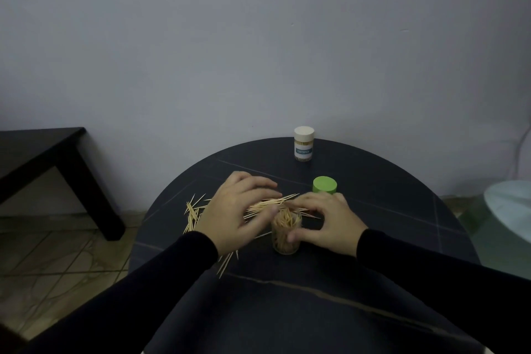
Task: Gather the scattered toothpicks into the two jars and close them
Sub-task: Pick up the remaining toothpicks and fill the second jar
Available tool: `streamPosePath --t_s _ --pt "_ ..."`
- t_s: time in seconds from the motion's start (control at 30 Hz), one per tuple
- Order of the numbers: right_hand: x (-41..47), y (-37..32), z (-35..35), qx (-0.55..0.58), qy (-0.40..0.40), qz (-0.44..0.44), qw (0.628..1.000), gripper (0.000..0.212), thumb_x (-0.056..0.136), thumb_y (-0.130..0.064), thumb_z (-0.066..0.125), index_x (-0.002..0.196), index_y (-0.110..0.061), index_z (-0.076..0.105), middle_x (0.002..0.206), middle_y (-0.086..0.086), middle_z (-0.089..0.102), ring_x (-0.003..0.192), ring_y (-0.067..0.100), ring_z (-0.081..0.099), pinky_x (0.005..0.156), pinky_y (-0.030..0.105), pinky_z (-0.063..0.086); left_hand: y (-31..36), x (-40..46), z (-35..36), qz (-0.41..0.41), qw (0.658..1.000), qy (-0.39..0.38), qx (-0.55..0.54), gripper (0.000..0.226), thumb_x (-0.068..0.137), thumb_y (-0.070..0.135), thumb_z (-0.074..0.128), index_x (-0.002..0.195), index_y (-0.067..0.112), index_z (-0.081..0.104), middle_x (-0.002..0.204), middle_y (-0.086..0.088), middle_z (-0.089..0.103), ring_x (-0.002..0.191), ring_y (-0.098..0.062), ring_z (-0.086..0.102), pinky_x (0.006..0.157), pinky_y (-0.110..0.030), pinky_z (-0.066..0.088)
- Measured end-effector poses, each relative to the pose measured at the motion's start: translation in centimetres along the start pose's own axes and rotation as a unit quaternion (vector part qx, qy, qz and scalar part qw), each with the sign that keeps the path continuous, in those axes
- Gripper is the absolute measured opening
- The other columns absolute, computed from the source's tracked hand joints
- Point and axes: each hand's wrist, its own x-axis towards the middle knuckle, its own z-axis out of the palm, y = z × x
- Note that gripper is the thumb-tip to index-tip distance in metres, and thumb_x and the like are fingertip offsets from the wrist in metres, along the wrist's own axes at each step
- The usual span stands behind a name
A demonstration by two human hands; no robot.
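- The right hand (pixel 324 221) curled round the open jar (pixel 286 234), thumb on its side, steadying it upright on the round dark table (pixel 373 210).
- The left hand (pixel 238 210) pinched a bundle of toothpicks (pixel 270 203) at the jar's mouth.
- More scattered toothpicks (pixel 193 214) lay to the left.
- A green lid (pixel 324 184) sat just beyond the right hand.
- A closed jar (pixel 303 144) stood at the far edge.

Home room, round dark table (pixel 373 210), black side table (pixel 43 149), tiled floor (pixel 57 253)
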Motion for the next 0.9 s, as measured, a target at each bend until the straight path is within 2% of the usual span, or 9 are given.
streamPosePath --t_s 0.07,0.1,0.2,0.27,0.33,0.47,0.6,0.7,0.9 --pt "0.1 0.2 -0.1 0.01 0.034 -0.003 0.999 0.061 0.084 -0.073 0.03 0.13 -0.041 0.052 0.124 -0.022 0.052 0.119 -0.003 0.039 0.101 0.032 0.023 -0.3 0.3 0.0 -0.089 0.996 0.014 0.011 0.04 0.096 0.045 0.037 0.116 0.025 0.065 0.115 0.015 0.059 0.11 -0.004 0.042 0.095 -0.03 0.04" --pt "0.3 0.5 -0.2 0.003 0.055 0.011 0.998 0.052 0.092 -0.064 0.03 0.132 -0.039 0.051 0.126 -0.019 0.051 0.119 -0.002 0.04 0.103 0.034 0.024 -0.7 0.4 0.0 -0.137 0.99 0.001 0.026 0.039 0.097 0.044 0.038 0.122 0.026 0.061 0.118 0.014 0.056 0.113 -0.003 0.039 0.097 -0.032 0.04" --pt "0.9 1.1 -0.5 -0.143 0.04 0.052 0.988 0.045 0.094 -0.056 0.044 0.136 -0.039 0.046 0.13 -0.015 0.047 0.121 0.004 0.04 0.106 0.036 0.024 -2.3 0.1 0.3 -0.232 0.958 -0.14 0.099 0.055 0.09 0.055 0.05 0.139 0.029 0.044 0.135 0.01 0.044 0.125 -0.008 0.031 0.104 -0.03 0.033" --pt "1.2 1.4 -0.6 -0.205 -0.007 0.069 0.976 0.054 0.086 -0.064 0.049 0.135 -0.04 0.046 0.13 -0.015 0.047 0.121 0.005 0.04 0.105 0.037 0.023 -3.1 -0.3 0.6 -0.226 0.936 -0.232 0.138 0.075 0.082 0.067 0.054 0.144 0.029 0.036 0.141 0.009 0.038 0.127 -0.011 0.029 0.106 -0.031 0.033" --pt "1.6 1.3 -0.5 -0.216 -0.021 0.078 0.973 0.054 0.084 -0.065 0.052 0.132 -0.04 0.05 0.128 -0.015 0.049 0.12 0.007 0.041 0.104 0.038 0.023 -3.3 -0.2 1.1 -0.223 0.925 -0.269 0.151 0.082 0.079 0.07 0.054 0.147 0.028 0.033 0.145 0.009 0.035 0.129 -0.012 0.029 0.109 -0.033 0.034" --pt "3.0 1.0 -0.5 -0.271 -0.013 0.078 0.959 0.054 0.088 -0.062 0.049 0.137 -0.04 0.043 0.133 -0.009 0.047 0.124 0.013 0.038 0.105 0.042 0.022 -3.1 0.7 2.2 -0.208 0.924 -0.275 0.164 0.074 0.086 0.064 0.05 0.147 0.027 0.032 0.147 0.008 0.035 0.13 -0.015 0.03 0.109 -0.035 0.033" --pt "5.4 0.7 -1.0 -0.341 -0.089 0.067 0.933 0.068 0.089 -0.063 0.047 0.148 -0.035 0.029 0.145 -0.003 0.039 0.131 0.021 0.035 0.108 0.048 0.02 -3.3 1.7 2.9 -0.204 0.917 -0.294 0.176 0.061 0.094 0.055 0.044 0.147 0.027 0.034 0.145 0.006 0.039 0.127 -0.018 0.033 0.105 -0.035 0.034" --pt "6.0 0.6 -1.1 -0.35 -0.123 0.049 0.927 0.057 0.093 -0.058 0.044 0.144 -0.035 0.038 0.142 -0.005 0.042 0.127 0.021 0.036 0.107 0.048 0.021 -3.4 2.5 3.1 -0.197 0.919 -0.294 0.173 0.054 0.096 0.05 0.043 0.145 0.028 0.037 0.139 0.006 0.043 0.123 -0.017 0.034 0.103 -0.034 0.035" --pt "4.6 0.8 -0.8 -0.308 -0.057 0.052 0.948 0.034 0.097 -0.049 0.044 0.125 -0.039 0.06 0.126 -0.01 0.058 0.117 0.018 0.044 0.102 0.044 0.022 -3.0 3.0 3.3 -0.157 0.929 -0.279 0.186 0.037 0.098 0.046 0.044 0.13 0.034 0.056 0.124 0.007 0.054 0.108 -0.015 0.041 0.091 -0.031 0.04"
